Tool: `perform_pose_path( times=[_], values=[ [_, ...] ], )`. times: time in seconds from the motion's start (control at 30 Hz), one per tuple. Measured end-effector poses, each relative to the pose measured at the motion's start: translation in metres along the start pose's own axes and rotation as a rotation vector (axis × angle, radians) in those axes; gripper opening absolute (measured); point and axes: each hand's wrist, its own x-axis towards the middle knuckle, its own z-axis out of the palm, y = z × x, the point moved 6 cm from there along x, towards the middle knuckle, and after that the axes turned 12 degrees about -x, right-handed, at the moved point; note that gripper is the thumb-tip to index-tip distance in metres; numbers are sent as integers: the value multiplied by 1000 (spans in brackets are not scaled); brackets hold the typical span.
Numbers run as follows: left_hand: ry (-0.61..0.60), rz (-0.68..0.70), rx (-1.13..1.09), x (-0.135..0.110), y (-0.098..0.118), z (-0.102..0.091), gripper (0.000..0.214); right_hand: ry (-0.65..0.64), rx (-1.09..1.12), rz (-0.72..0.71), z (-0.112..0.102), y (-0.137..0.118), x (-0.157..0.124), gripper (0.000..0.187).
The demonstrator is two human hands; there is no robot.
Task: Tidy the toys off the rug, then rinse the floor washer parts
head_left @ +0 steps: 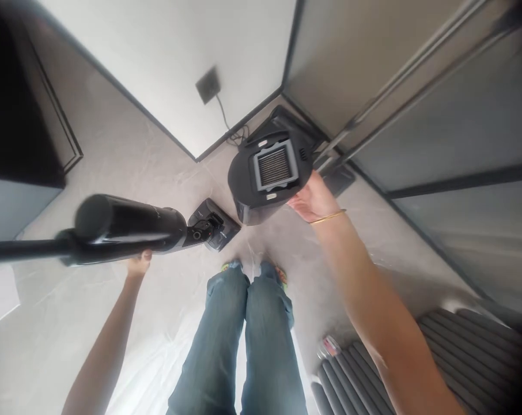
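Observation:
My left hand (pixel 139 264) grips the body of a black upright floor washer (pixel 144 222) from its near side; most of the fingers are hidden behind it. The washer leans, its handle running off the left edge and its floor head (pixel 215 225) resting on the floor. In my right hand (pixel 315 199) is a dark water tank (pixel 254 214), held up by its right side. The tank's black top faces me, with a pleated filter (pixel 276 165) in a grey frame set into it.
Behind the tank, a black base (pixel 282 118) stands in the corner, with a cable running to a wall socket (pixel 208 85). Glass panels with a metal rail (pixel 399 86) rise on the right. A ribbed grey piece (pixel 351 380) lies at lower right, and a black cabinet (pixel 19 104) stands left.

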Motion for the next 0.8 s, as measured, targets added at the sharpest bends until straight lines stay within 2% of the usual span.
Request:
perform_pose_path(
  times=[0.1,0.2,0.23,0.3,0.37,0.47,0.53,0.63,0.7,0.8],
  values=[
    [-139,-239,-50,-28,22,7,82,-7,-26,-10,34,-59,-45,46],
    [-243,-615,-225,-77,51,6,114,-27,-100,-63,79,-126,-90,52],
    [-263,-724,-290,-95,66,3,118,-32,-125,-86,94,-149,-104,53],
    [-301,-804,-372,-127,104,-9,117,-38,-168,-135,122,-199,-131,53],
    [-341,-809,-457,-151,144,-26,112,-34,-192,-192,149,-253,-156,52],
    [-378,-839,-602,-174,190,-58,100,-16,-197,-268,191,-340,-190,47],
    [-333,-865,-672,-178,206,-85,91,3,-159,-300,223,-397,-209,44],
    [-182,-861,-753,-167,209,-129,79,-40,-135,-369,281,-468,-227,40],
    [-87,-822,-816,-153,203,-153,72,-126,-163,-412,324,-496,-234,34],
    [43,-744,-907,-123,190,-183,70,-217,-179,-414,383,-509,-233,31]
  ],
)
